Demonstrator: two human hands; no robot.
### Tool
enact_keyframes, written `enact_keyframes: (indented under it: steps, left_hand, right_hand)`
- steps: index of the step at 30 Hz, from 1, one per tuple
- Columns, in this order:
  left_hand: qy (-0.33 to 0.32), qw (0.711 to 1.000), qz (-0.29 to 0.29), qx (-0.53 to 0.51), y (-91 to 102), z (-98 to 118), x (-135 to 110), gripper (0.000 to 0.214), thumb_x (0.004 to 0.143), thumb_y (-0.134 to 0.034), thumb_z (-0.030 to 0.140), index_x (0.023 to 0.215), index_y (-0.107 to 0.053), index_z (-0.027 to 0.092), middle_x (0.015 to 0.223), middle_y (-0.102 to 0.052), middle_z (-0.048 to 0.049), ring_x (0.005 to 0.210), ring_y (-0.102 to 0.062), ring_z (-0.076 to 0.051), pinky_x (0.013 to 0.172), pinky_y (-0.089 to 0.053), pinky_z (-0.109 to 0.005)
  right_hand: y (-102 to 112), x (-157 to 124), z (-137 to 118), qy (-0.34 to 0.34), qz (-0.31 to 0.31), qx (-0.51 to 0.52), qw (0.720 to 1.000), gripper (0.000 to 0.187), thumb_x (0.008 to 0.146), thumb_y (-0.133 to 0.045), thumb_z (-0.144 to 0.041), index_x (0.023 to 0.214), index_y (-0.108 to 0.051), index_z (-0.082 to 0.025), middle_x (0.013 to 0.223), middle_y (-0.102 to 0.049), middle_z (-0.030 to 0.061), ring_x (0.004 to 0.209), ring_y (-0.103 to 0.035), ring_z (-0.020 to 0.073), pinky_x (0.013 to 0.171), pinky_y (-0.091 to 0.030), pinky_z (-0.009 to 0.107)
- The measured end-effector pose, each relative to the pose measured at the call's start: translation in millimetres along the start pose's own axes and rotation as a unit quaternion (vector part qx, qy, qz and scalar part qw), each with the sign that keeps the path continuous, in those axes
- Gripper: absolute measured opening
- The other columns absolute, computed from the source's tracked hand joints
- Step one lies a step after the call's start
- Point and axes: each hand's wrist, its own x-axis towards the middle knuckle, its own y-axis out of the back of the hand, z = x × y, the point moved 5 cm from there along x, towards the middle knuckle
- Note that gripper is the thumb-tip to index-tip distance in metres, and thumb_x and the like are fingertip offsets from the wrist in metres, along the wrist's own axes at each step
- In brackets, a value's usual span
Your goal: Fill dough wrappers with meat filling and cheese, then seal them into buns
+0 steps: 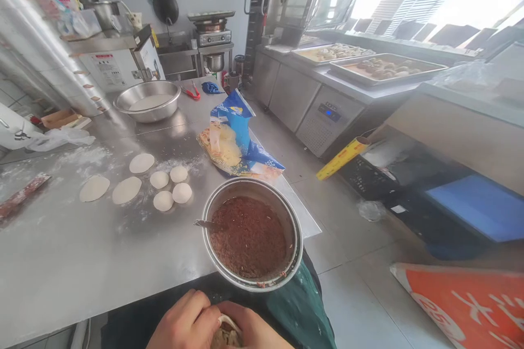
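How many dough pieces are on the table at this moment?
7. Three flat rounds lie left on the table; four thicker pucks cluster beside them, left of the bowl. An eighth piece, partly hidden, is held between left hand and right hand.

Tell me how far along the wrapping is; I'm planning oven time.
Done: seven dough pieces lie portioned on the table, three rolled flat. In hand: the left hand and right hand pinch one filled wrapper. Left: those seven, unfilled; the filling bowl holds plenty.
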Motion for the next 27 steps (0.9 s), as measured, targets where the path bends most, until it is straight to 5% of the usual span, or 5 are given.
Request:
enact_keyframes:
  steps: [9, 16, 20, 24, 27]
  left_hand:
    - [0.052, 0.996, 0.038, -0.067, 4.5, -6.4, -0.1, 0.018, 0.102, -0.052, 0.011, 0.11, -0.065, 0.021, 0.087, -0.065, -0.002, 0.076, -0.066, -0.014, 0.071, -0.058, -0.025]
    - [0.013, 1.0, -0.001, 0.005, -7.3, -2.8, -2.1, 0.026, 0.1, -0.051, 0.008, 0.121, -0.063, 0.018, 0.089, -0.065, -0.0038, 0.074, -0.066, -0.017, 0.066, -0.059, -0.029]
    - [0.032, 0.999, 0.002, -0.001, -11.3, -3.2, -3.7, 0.016, 0.099, -0.052, 0.008, 0.094, -0.06, 0.021, 0.082, -0.061, -0.0018, 0.069, -0.062, -0.016, 0.062, -0.057, -0.03]
    - [-0.016, 0.999, -0.001, 0.044, -15.4, 0.4, -4.6, 0.025, 0.097, -0.052, 0.008, 0.119, -0.063, 0.015, 0.087, -0.065, -0.0046, 0.073, -0.065, -0.018, 0.064, -0.059, -0.031]
    - [-0.035, 0.998, -0.01, 0.06, -20.2, 2.0, -6.3, 0.016, 0.094, -0.054, 0.005, 0.095, -0.062, 0.019, 0.08, -0.062, -0.0026, 0.068, -0.062, -0.018, 0.059, -0.056, -0.032]
  right_hand:
    - [-2.2, 6.7, 9.2, 0.092, 0.018, 0.167, 0.981, 0.056, 0.081, -0.077, -0.064, 0.105, -0.06, -0.016, 0.088, -0.054, 0.0021, 0.08, -0.045, 0.0166, 0.076, -0.036, 0.033]
    - [-3.0, 9.7, 10.0, 0.09, 0.045, 0.058, 0.993, 0.035, 0.086, -0.067, -0.05, 0.097, -0.057, -0.019, 0.088, -0.051, 0.0004, 0.083, -0.045, 0.0176, 0.076, -0.037, 0.032]
    - [-3.3, 9.9, 15.3, 0.041, 0.043, 0.017, 0.998, 0.029, 0.085, -0.061, -0.045, 0.099, -0.057, -0.019, 0.085, -0.052, -0.0009, 0.08, -0.045, 0.017, 0.074, -0.038, 0.032]
    - [0.1, 12.2, 15.4, 0.055, 0.084, -0.065, 0.993, 0.014, 0.076, -0.058, -0.029, 0.086, -0.051, -0.022, 0.082, -0.052, -0.0019, 0.079, -0.044, 0.0166, 0.072, -0.036, 0.031]
    - [0.0, 12.7, 15.3, 0.041, 0.079, -0.093, 0.992, 0.009, 0.074, -0.058, -0.025, 0.079, -0.05, -0.022, 0.076, -0.05, -0.0037, 0.076, -0.042, 0.0155, 0.069, -0.034, 0.031]
